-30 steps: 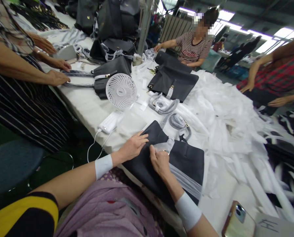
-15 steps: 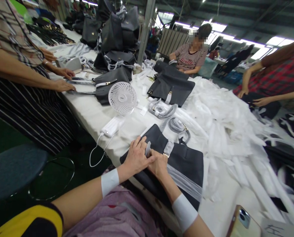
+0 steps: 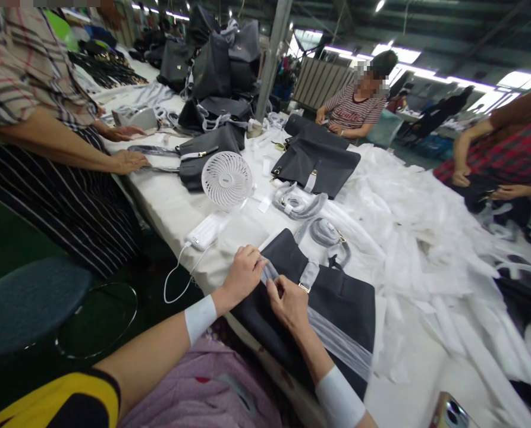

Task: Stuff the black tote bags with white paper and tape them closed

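A black handbag lies on the table edge in front of me, with a buckled, film-wrapped tab near its middle. Across its front runs a translucent plastic strip. My left hand is closed on the strip's far-left part, at the bag's left edge. Lower and to the right, my right hand pinches the strip beside the metal buckle, its fingers curled. A short stretch of strip shows between the two hands. Just beyond the bag lies a coiled, wrapped strap.
A white fan and a white power bank with a cable stand left of the bag. More black bags lie further back. White wrapping material is heaped on the right, a phone below it. Co-workers stand around the table.
My hands have moved apart; the left is now closed at the bag's left edge, with strip showing between them. The view has shifted slightly. The left co-worker's hands have separated.
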Demonstrator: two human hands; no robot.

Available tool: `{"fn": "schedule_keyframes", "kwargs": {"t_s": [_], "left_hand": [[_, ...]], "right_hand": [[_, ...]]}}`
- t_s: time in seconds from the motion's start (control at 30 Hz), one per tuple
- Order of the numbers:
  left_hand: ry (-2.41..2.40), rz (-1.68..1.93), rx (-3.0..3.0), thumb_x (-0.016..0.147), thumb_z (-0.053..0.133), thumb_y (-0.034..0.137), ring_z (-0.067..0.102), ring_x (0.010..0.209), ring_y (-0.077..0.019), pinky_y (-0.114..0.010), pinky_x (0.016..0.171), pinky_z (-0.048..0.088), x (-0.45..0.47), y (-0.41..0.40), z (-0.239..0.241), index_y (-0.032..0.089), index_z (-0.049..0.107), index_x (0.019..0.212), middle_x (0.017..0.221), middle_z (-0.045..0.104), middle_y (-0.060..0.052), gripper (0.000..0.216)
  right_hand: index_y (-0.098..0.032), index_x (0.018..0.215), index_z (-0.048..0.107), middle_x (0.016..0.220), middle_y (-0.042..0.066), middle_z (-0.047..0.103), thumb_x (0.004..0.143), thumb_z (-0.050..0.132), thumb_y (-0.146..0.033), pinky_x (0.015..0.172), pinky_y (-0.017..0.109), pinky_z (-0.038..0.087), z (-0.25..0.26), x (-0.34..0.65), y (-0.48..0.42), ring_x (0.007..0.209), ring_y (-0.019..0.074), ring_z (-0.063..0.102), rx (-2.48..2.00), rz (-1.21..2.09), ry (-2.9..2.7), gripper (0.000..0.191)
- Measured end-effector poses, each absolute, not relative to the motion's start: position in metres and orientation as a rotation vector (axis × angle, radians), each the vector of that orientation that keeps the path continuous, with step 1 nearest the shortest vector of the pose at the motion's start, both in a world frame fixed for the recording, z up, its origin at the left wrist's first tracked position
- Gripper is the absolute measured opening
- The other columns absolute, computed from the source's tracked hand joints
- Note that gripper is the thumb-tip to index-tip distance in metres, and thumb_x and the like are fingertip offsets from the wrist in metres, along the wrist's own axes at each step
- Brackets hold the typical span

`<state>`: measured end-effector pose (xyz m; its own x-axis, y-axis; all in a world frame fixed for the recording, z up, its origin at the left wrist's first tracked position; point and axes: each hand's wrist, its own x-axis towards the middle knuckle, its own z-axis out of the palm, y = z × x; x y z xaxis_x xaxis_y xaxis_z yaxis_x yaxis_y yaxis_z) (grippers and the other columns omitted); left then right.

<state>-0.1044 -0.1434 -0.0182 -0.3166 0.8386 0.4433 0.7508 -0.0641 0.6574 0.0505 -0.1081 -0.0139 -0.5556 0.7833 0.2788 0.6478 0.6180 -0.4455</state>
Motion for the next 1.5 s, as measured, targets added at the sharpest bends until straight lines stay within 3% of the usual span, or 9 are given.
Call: {"fn": "schedule_keyframes", "kwargs": {"t_s": [0.3, 0.47, 0.57, 0.7, 0.87, 1.0, 1.1, 1.23, 1.5], "left_hand": [[2.100, 1.386, 1.648, 0.088, 0.051, 0.020, 0.051, 0.079, -0.0177, -0.032, 0.074, 0.044, -0.107, -0.138, -0.024, 0.019, 0.052, 0.073, 0.077, 0.052, -0.002, 0.015], [2.030, 1.446, 1.537, 0.084, 0.054, 0.019, 0.052, 0.075, -0.0161, -0.031, 0.073, 0.044, -0.111, -0.138, -0.024, 0.020, 0.048, 0.070, 0.072, 0.052, 0.000, 0.016], [1.979, 1.520, 1.363, 0.081, 0.058, 0.019, 0.054, 0.069, -0.0139, -0.028, 0.069, 0.044, -0.111, -0.134, -0.023, 0.021, 0.047, 0.077, 0.070, 0.052, 0.004, 0.013], [1.824, 1.622, 1.190, 0.081, 0.059, 0.018, 0.059, 0.072, -0.0134, -0.027, 0.070, 0.047, -0.117, -0.135, -0.023, 0.022, 0.049, 0.083, 0.075, 0.059, 0.003, 0.011], [1.827, 1.913, 0.599, 0.077, 0.066, 0.026, 0.064, 0.083, -0.0153, -0.030, 0.080, 0.050, -0.144, -0.164, -0.034, 0.019, 0.052, 0.092, 0.087, 0.064, -0.003, 0.021], [1.395, 1.840, 0.220, 0.070, 0.075, 0.029, 0.065, 0.087, -0.0145, -0.030, 0.087, 0.050, -0.159, -0.179, -0.042, 0.016, 0.056, 0.094, 0.090, 0.066, -0.004, 0.033], [1.086, 1.745, 0.144, 0.067, 0.078, 0.024, 0.065, 0.085, -0.0124, -0.027, 0.090, 0.050, -0.158, -0.171, -0.041, 0.016, 0.059, 0.082, 0.086, 0.066, -0.003, 0.026], [1.031, 1.726, 0.124, 0.061, 0.083, 0.023, 0.065, 0.070, -0.0133, -0.030, 0.079, 0.054, -0.152, -0.150, -0.039, 0.016, 0.056, 0.071, 0.072, 0.065, -0.002, 0.029], [1.090, 1.994, 0.168, 0.072, 0.074, 0.044, 0.067, 0.084, -0.0159, -0.030, 0.081, 0.053, -0.149, -0.141, -0.032, 0.015, 0.059, 0.087, 0.092, 0.069, -0.007, 0.036]], "right_hand": [[-0.020, 0.065, 0.055, 0.053, -0.003, 0.054, 0.090, 0.048, -0.051, 0.053, 0.025, 0.032, -0.019, 0.047, -0.102, 0.047, 0.0111, 0.047, -1.236, 0.458, -2.280, 0.040], [-0.018, 0.098, 0.062, 0.072, 0.002, 0.061, 0.093, 0.044, -0.040, 0.062, 0.027, 0.044, -0.020, 0.045, -0.101, 0.061, 0.0152, 0.056, -1.012, 0.482, -2.344, 0.029], [-0.017, 0.117, 0.058, 0.085, 0.007, 0.062, 0.097, 0.034, -0.030, 0.069, 0.029, 0.048, -0.021, 0.039, -0.103, 0.073, 0.0176, 0.059, -0.802, 0.449, -2.503, 0.034], [-0.016, 0.128, 0.055, 0.082, 0.008, 0.060, 0.099, 0.032, -0.030, 0.064, 0.028, 0.048, -0.025, 0.032, -0.105, 0.068, 0.0177, 0.058, -0.851, 0.248, -2.592, 0.040], [-0.017, 0.131, 0.055, 0.075, 0.005, 0.056, 0.099, 0.031, -0.031, 0.060, 0.026, 0.046, -0.027, 0.032, -0.104, 0.060, 0.0148, 0.055, -0.848, 0.215, -2.586, 0.042], [-0.019, 0.132, 0.054, 0.076, 0.004, 0.056, 0.098, 0.034, -0.033, 0.060, 0.026, 0.046, -0.023, 0.032, -0.104, 0.059, 0.0150, 0.055, -0.847, 0.276, -2.548, 0.042], [-0.020, 0.133, 0.053, 0.078, 0.004, 0.057, 0.098, 0.035, -0.033, 0.061, 0.027, 0.046, -0.022, 0.031, -0.103, 0.062, 0.0154, 0.056, -0.849, 0.309, -2.544, 0.041], [-0.018, 0.132, 0.053, 0.079, 0.004, 0.056, 0.098, 0.035, -0.034, 0.061, 0.026, 0.046, -0.022, 0.033, -0.101, 0.062, 0.0151, 0.057, -0.843, 0.323, -2.551, 0.041], [-0.020, 0.132, 0.052, 0.078, 0.003, 0.054, 0.099, 0.035, -0.034, 0.059, 0.026, 0.045, -0.023, 0.034, -0.099, 0.062, 0.0145, 0.057, -0.838, 0.317, -2.543, 0.040]]}}
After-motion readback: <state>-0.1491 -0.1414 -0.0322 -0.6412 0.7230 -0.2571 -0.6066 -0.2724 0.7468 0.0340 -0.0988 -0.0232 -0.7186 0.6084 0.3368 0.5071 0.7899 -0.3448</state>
